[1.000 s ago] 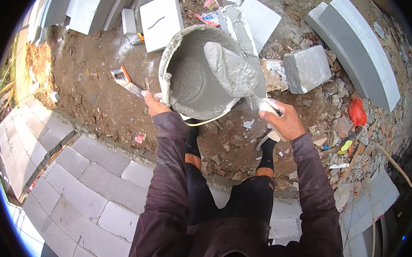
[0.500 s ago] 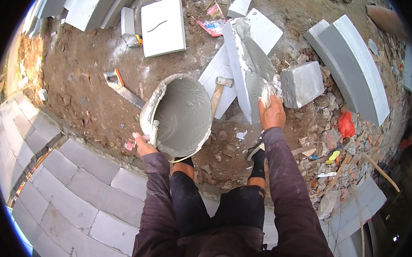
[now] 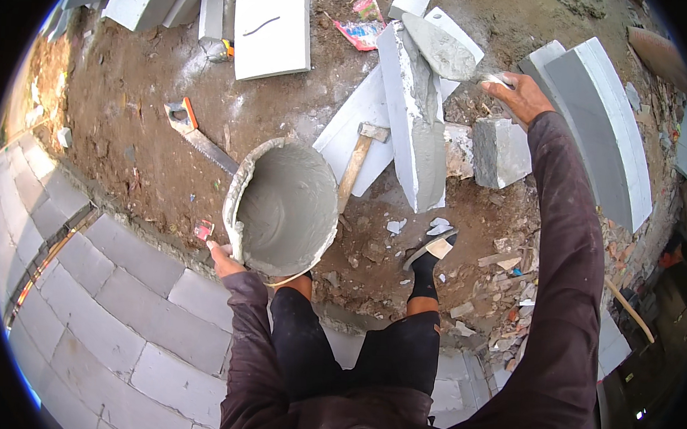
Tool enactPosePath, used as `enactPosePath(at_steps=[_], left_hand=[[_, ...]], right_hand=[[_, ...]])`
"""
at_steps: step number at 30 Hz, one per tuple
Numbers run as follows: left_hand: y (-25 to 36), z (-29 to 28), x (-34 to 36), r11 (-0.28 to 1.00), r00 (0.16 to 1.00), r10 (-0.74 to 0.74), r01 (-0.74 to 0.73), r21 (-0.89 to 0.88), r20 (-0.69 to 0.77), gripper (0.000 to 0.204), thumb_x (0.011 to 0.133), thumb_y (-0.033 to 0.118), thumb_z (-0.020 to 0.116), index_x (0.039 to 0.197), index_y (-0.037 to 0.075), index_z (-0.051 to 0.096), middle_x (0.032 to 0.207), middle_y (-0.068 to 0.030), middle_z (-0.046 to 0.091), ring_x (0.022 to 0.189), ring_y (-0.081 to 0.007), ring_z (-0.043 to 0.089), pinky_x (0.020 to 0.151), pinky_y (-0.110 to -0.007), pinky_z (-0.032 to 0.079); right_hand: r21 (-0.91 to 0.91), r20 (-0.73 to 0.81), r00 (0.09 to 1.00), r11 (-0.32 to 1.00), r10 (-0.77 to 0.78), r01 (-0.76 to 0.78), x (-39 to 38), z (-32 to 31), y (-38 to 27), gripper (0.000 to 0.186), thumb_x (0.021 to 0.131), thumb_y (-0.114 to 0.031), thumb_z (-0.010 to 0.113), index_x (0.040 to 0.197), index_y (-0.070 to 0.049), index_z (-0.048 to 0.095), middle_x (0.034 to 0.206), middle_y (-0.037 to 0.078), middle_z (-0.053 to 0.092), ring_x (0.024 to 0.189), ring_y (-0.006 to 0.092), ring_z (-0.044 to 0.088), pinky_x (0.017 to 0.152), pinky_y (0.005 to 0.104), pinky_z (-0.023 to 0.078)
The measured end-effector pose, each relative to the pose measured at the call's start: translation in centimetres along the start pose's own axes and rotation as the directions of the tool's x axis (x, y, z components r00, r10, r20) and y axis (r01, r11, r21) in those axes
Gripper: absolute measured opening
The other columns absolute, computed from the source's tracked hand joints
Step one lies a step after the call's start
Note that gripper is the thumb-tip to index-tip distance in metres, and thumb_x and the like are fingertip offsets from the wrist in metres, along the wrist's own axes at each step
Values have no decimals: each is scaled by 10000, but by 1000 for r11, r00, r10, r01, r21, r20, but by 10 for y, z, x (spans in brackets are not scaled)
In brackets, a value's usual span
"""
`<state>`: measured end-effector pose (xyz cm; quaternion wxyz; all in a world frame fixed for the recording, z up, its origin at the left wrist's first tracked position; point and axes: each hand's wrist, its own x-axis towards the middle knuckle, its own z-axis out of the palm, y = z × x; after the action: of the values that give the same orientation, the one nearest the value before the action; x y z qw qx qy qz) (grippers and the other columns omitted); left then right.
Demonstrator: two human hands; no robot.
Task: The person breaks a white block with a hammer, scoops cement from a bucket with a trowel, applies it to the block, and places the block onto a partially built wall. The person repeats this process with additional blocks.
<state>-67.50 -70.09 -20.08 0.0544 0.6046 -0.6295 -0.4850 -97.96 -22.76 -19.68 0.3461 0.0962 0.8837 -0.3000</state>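
Note:
My right hand [image 3: 524,100] is closed around the handle of a trowel [image 3: 443,50], out at the upper right. Wet mortar coats the trowel's blade, which lies over the far end of a long pale block [image 3: 405,113]. Grey mortar [image 3: 422,83] covers that block's upturned edge. With my left hand [image 3: 224,259] I grip the near left rim of a bucket [image 3: 242,182], tilted so its mouth faces up toward me. Grey mortar [image 3: 277,219] lines its inside. Right of the bucket, a hammer [image 3: 356,165] leans against a flat white slab [image 3: 347,137].
A handsaw [image 3: 201,141] lies on the dirt to the left. Beyond it rests a white block [image 3: 273,32]. Curved grey blocks [image 3: 597,123] stand at the right, near a smaller block [image 3: 502,153] and rubble [image 3: 510,301]. Grey paving [image 3: 144,305] spans the lower left.
My right hand has swung up and to the right with the trowel, drawing its blade to the block's far end. The bucket, still in my left hand, sits slightly lower and further left.

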Motion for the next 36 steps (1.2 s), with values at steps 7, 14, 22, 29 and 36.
enactPosePath(at_steps=[7,14,22,29,36], left_hand=[[-1,17,-23,1000,999,0,-1,-24,-36,564,899,502,334,681,20,532,604,-55,535,566,-155,470,577,-281,396],[-12,23,-31,996,998,-55,56,-66,9,572,885,514,345,773,14,599,696,-85,614,601,-200,564,606,-308,471],[-11,32,-28,995,995,-95,94,-34,-20,556,873,516,372,801,13,598,701,-76,613,585,-184,556,580,-285,464],[9,34,-18,980,991,-115,123,-153,64,590,861,534,377,933,-10,591,819,-97,622,715,-211,589,677,-307,480],[23,56,38,929,986,-111,148,-340,126,792,782,656,401,1158,-40,442,1060,-117,559,938,-246,544,839,-350,435]], right_hand=[[-67,94,994,997,56,-50,-42,-1,49,503,710,-377,688,962,51,604,689,87,587,538,153,527,500,285,429],[-189,201,974,971,-107,146,-107,37,116,383,724,-300,692,947,3,620,742,122,623,615,216,582,588,322,453],[-595,-2,919,739,-395,317,-82,27,66,371,706,-309,678,996,-85,619,913,88,607,813,304,592,698,397,479],[-367,-89,977,918,-196,151,15,-18,4,501,727,-450,653,961,-7,633,854,137,628,800,259,605,687,339,478],[140,162,982,982,102,-125,-5,-2,80,447,704,-387,697,874,20,619,678,58,574,533,104,525,436,243,418]])
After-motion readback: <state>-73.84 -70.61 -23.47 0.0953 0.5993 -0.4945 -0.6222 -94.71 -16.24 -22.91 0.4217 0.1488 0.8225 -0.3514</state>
